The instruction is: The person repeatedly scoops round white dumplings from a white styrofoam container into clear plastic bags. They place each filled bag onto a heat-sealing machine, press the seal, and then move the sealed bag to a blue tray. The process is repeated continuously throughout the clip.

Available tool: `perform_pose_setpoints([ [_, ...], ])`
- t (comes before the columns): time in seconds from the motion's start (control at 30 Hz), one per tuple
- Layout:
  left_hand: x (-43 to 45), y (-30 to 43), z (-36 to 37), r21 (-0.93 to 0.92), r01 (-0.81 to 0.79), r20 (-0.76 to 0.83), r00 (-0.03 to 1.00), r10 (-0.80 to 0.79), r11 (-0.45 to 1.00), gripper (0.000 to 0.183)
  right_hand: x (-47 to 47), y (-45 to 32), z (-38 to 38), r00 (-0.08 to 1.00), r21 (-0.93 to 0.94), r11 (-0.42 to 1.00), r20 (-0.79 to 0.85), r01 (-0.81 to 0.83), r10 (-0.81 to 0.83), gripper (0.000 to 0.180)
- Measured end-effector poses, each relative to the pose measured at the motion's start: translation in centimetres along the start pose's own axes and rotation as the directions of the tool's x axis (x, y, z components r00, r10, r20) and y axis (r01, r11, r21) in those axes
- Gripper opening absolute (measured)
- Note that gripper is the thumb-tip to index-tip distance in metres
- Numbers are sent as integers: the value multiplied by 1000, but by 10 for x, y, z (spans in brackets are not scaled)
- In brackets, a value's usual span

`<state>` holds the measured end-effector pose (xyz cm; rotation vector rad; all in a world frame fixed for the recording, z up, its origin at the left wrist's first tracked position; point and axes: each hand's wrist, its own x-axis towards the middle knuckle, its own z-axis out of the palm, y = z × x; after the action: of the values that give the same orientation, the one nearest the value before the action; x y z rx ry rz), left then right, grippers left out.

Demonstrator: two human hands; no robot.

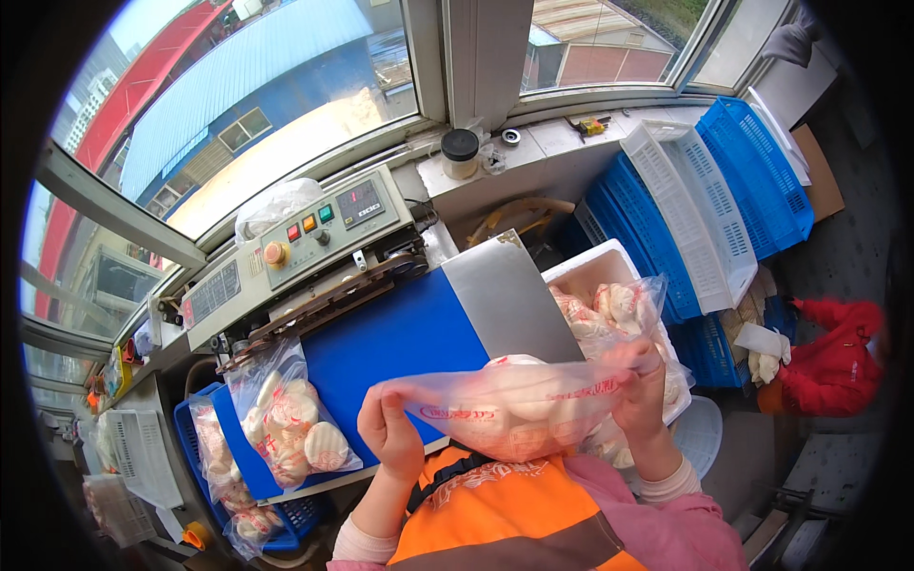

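Note:
Between my hands a clear plastic bag (457, 417) printed in red is stretched by its upper edge, with several pale steamed buns (527, 396) inside. My left hand (391, 432) pinches one corner of the bag, and my right hand (638, 385) grips the opposite corner. The bag hangs in front of my orange apron (493, 492), over the near edge of the blue conveyor belt (400, 342). On the belt's left part lies another bag of buns (289, 421), its top edge at the band sealing machine (321, 300).
A white foam box (603, 260) with bagged buns stands at the right. Blue and white plastic crates (689, 214) are stacked behind it. A blue basket (296, 517) catches bags at the belt's left end. A person in red (832, 364) is at far right.

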<state>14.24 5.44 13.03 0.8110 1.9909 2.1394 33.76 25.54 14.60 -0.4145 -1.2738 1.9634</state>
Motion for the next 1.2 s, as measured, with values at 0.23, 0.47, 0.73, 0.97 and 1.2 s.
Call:
perform_pose_setpoints([
  [0.23,68,-155,80,-65,445,-76,890,-449,893,27,114,91,-46,913,134,971,-336,-196,231,19],
  [0.47,81,-177,104,-168,561,-68,814,-577,811,28,145,117,-66,841,195,948,-441,-250,312,16],
  [0.73,94,-208,100,-183,562,-169,790,-589,807,26,169,128,-43,851,222,938,-402,-268,338,19],
  [0.97,88,-221,87,-136,516,-273,801,-533,846,32,186,144,-46,885,190,936,-314,-297,345,18],
  [1.2,90,-184,81,-10,428,-341,848,-405,904,31,205,175,-61,893,-237,927,-415,-292,175,16],
])
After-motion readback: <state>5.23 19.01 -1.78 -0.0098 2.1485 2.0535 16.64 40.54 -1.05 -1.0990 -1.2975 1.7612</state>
